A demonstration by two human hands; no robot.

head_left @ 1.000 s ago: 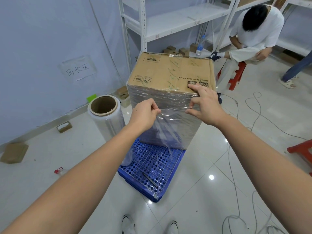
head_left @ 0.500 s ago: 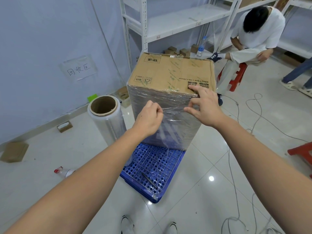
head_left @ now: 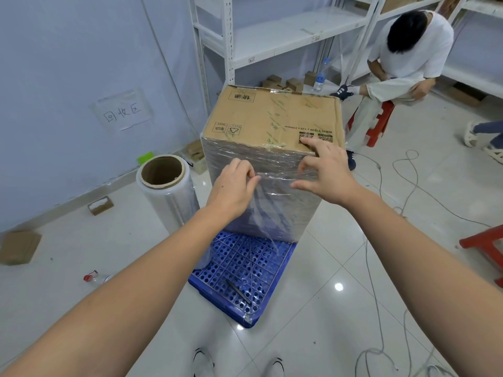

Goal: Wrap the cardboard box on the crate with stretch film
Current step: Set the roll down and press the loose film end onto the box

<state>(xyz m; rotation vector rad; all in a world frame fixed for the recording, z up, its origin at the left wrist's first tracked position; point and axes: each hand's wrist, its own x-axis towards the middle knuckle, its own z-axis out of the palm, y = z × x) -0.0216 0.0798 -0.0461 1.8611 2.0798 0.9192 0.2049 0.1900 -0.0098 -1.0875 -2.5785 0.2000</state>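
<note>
The left hand (head_left: 231, 190) pinches a loose flap of film (head_left: 268, 210) against the near side of the box (head_left: 272, 123), which stands on the crate (head_left: 245, 270) below. The right hand (head_left: 324, 174), fingers spread and holding nothing, rests on the box just beside the pinch. Pulling too hard could tear the thin film or peel it off.

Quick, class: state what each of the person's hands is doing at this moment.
Left hand: pinches the loose stretch film against the cardboard box.
Right hand: open, fingers spread, fingertips on the box's top edge, holding nothing.
</note>
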